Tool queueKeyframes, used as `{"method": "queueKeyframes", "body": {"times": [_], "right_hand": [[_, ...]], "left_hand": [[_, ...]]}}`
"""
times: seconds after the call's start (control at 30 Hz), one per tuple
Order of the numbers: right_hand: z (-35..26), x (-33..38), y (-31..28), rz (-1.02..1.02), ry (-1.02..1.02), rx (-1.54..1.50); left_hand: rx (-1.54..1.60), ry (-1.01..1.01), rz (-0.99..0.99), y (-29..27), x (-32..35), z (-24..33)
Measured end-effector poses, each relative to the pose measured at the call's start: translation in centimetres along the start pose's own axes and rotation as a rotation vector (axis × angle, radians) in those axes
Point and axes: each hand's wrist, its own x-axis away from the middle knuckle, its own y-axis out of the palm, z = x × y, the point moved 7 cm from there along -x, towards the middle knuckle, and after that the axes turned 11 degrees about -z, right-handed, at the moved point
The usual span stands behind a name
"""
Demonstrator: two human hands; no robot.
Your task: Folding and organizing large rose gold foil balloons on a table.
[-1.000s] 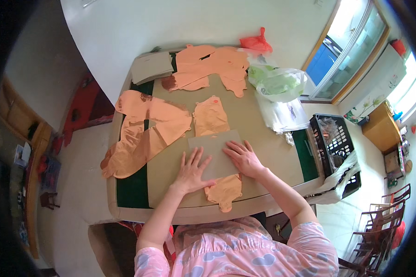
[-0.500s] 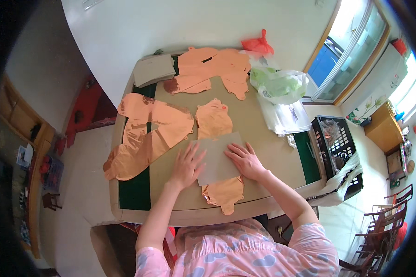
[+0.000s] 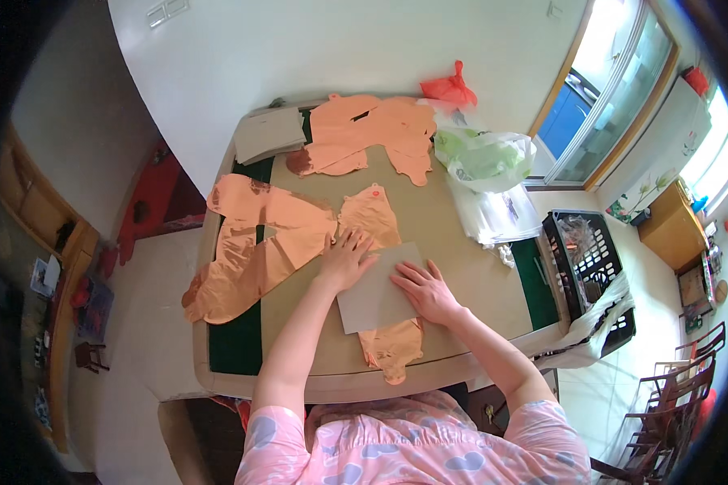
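Note:
A flat rose-gold foil balloon (image 3: 370,217) lies lengthwise in front of me, its middle hidden under a grey cardboard sheet (image 3: 374,301). My left hand (image 3: 346,263), fingers spread, rests at the sheet's upper left corner, with its fingertips reaching onto the foil. On the sheet's right side my right hand (image 3: 429,294) lies flat with its fingers apart. Another flat foil balloon (image 3: 279,250) is spread to the left, close to my left fingertips. Farther back lie more flat foil pieces (image 3: 368,129), partly overlapping.
Grey card sheets (image 3: 268,134) are stacked at the table's far left corner. Clear plastic bags (image 3: 497,214) and a green-white bag (image 3: 489,158) lie at the right, with a red bag (image 3: 451,87) behind. A black crate (image 3: 586,263) stands beyond the table's right edge.
My left hand has moved up and right from the sheet's left edge to its upper corner. The sheet is tilted a little differently, and the foil's upper part has shifted. My right hand stays on the sheet.

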Motion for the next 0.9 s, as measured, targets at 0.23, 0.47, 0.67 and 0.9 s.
{"method": "queueKeyframes", "body": {"times": [0.23,0.47,0.67,0.9], "right_hand": [[-0.2,0.0,-0.1,0.008,0.003,-0.032],[0.4,-0.2,0.3,-0.001,0.018,-0.005],[0.3,-0.3,0.3,0.029,-0.012,0.001],[0.2,0.0,0.0,0.017,0.004,-0.013]], "left_hand": [[0.015,0.035,0.162,-0.2,6.9,4.5],[0.098,0.228,0.091,1.0,16.1,7.5],[0.200,0.110,0.115,1.6,16.0,5.6],[0.115,0.065,0.204,-0.7,9.8,3.7]]}}
